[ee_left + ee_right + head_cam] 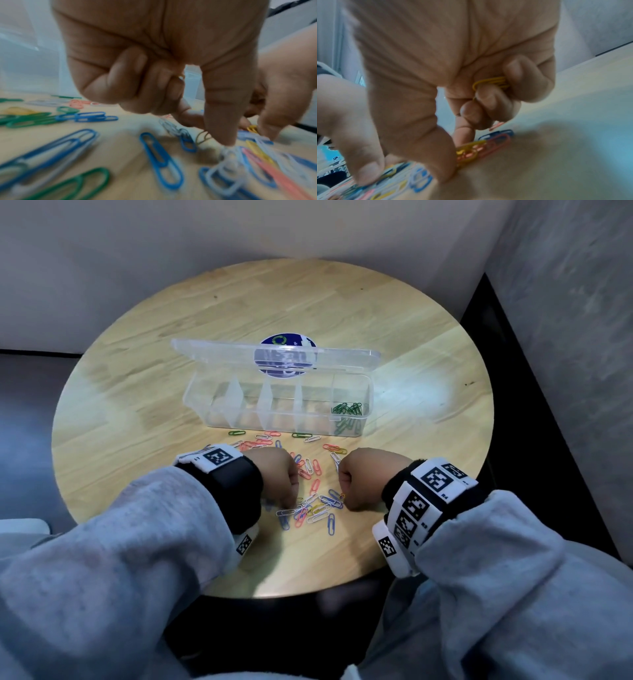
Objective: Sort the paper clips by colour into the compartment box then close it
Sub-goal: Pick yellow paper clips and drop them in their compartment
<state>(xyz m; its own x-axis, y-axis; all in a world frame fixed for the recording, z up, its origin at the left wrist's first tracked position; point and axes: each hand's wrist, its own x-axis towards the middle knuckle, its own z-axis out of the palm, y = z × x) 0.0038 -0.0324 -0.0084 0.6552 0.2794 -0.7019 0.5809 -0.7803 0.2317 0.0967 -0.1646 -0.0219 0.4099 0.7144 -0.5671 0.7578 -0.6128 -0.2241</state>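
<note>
A clear compartment box (279,419) stands open mid-table, its lid (274,354) tilted back. Green clips (347,409) lie in its rightmost compartment; the other compartments look empty. Loose clips (313,505) in blue, pink, white, yellow and green are scattered in front of it. My left hand (286,503) reaches down into the pile, its thumb (223,121) touching a white clip (226,169), and a bit of a yellow clip (181,77) shows inside its curled fingers. My right hand (346,501) holds yellow clips (493,82) in its curled fingers, and its thumb and forefinger press on another yellow clip (467,147).
The round wooden table (137,422) sits in a corner, with walls behind it and to its right. A blue sticker (287,340) lies behind the box lid. The near table edge (291,594) is just below my wrists.
</note>
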